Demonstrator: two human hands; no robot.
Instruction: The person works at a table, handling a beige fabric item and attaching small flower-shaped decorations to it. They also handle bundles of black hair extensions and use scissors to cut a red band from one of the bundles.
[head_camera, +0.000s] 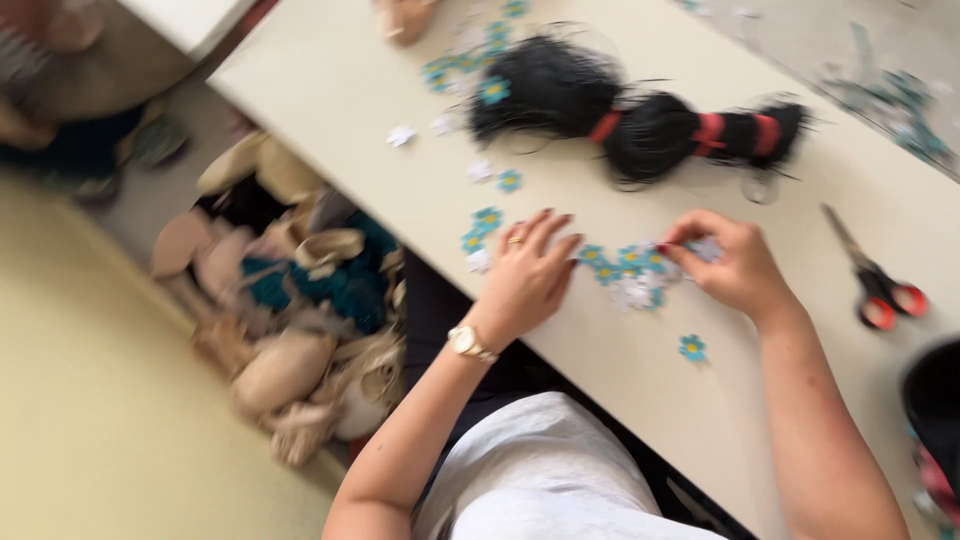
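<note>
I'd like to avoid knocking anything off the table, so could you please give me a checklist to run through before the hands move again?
1. Left hand flat on the table beside the flower cluster: ok.
2. Right hand fingertips on the cluster: ok.
3. What the right fingers pinch: cannot tell, blurred.
4. Scissors away from both hands: ok.
5. Black fibre bundle apart from the cluster: ok.
6. Lone blue flower near the table edge: not ok.
</note>
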